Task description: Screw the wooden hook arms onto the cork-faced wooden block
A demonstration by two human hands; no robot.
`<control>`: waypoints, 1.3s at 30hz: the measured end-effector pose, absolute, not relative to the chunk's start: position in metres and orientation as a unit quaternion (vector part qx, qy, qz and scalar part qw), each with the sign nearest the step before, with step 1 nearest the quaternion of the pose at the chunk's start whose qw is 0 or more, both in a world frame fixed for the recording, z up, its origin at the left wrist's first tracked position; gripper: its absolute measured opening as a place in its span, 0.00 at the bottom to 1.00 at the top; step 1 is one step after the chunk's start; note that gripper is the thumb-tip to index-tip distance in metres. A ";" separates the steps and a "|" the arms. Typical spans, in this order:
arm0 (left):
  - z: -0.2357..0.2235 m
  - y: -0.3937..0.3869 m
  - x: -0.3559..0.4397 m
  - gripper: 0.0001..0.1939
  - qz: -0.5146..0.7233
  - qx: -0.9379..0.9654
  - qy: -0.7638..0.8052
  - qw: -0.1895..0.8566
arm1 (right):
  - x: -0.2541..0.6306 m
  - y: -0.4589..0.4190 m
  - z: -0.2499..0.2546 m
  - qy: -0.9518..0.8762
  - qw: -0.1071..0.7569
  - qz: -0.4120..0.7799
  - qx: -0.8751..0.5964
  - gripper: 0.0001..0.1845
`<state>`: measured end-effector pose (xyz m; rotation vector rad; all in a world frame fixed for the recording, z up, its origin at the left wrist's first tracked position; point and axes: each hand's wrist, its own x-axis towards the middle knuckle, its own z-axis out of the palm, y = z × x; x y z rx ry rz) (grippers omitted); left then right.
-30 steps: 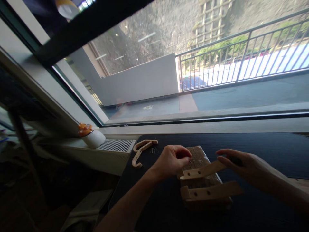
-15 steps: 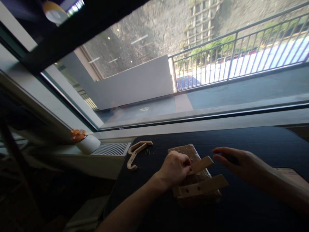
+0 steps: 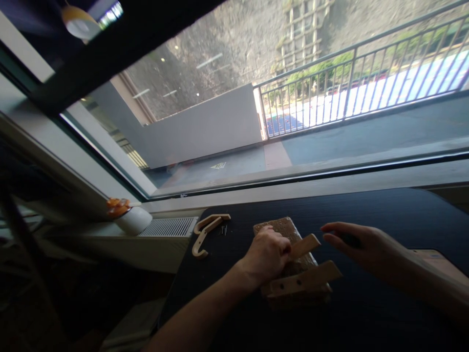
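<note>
My left hand (image 3: 269, 252) is closed on a flat light wooden piece (image 3: 307, 246), its fingertips over the inner end. That piece lies across a brown block (image 3: 280, 227) with a shiny, wrapped-looking edge. Nearer to me, a second wooden piece (image 3: 318, 276) with two dark holes rests across the same block, its outer end jutting past the right side. My right hand (image 3: 351, 239) hovers right of the block, thumb and forefinger slightly apart and touching neither piece. A dark patch lies between those fingers; whether it is an object or shadow I cannot tell.
Two J-shaped wooden hooks (image 3: 201, 239) and several small screws or nails (image 3: 223, 230) lie on the dark table (image 3: 384, 210) at the left. A flat, tan, dark-edged thing (image 3: 436, 261) is partly behind my right forearm. A white pot (image 3: 134, 220) stands beyond the table's left edge, below the window.
The block and wooden pieces appear slightly further left and up in view, partly from a small camera shift. Both hands keep nearly the same pose.
</note>
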<state>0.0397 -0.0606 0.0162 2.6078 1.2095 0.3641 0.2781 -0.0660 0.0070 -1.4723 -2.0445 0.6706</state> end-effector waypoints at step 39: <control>0.014 -0.053 0.036 0.30 0.124 0.866 0.433 0.218 | 0.230 -0.090 0.042 -0.836 0.323 0.216 -0.387 0.09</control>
